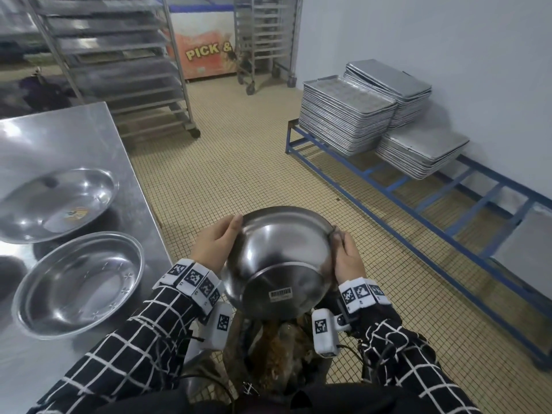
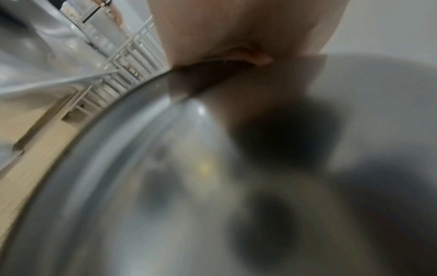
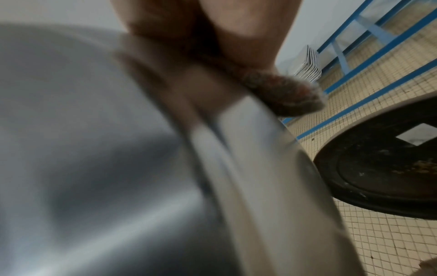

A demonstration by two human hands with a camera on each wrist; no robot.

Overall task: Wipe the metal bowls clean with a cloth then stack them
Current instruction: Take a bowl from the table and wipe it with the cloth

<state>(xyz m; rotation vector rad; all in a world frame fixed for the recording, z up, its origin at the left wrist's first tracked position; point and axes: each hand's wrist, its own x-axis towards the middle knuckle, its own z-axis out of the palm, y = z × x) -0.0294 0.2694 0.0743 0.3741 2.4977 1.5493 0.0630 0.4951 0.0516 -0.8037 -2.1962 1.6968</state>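
Bowl [image 1: 277, 258] held up in both hands, tipped with its base toward the wearer.

It is gripped at the rim on one side by the left hand [image 1: 213, 243], thumb curled over the edge, and on the other by the right hand [image 1: 348, 258], whose fingers are closed on the rim with a brownish cloth [image 3: 283, 93] pinched against it. A barcode label [image 1: 280, 294] is stuck to the base. Below it a dark round lid [image 3: 383, 168] is seen. To the left, two more bowls, the nearer [image 1: 79, 283] and the farther [image 1: 56, 204], are set upright, apart, on a steel table [image 1: 74, 135]. Farther off, trays [image 1: 346, 118] are stacked on a blue frame [image 1: 397, 186] by the wall, with racks [image 1: 119, 64] beyond.
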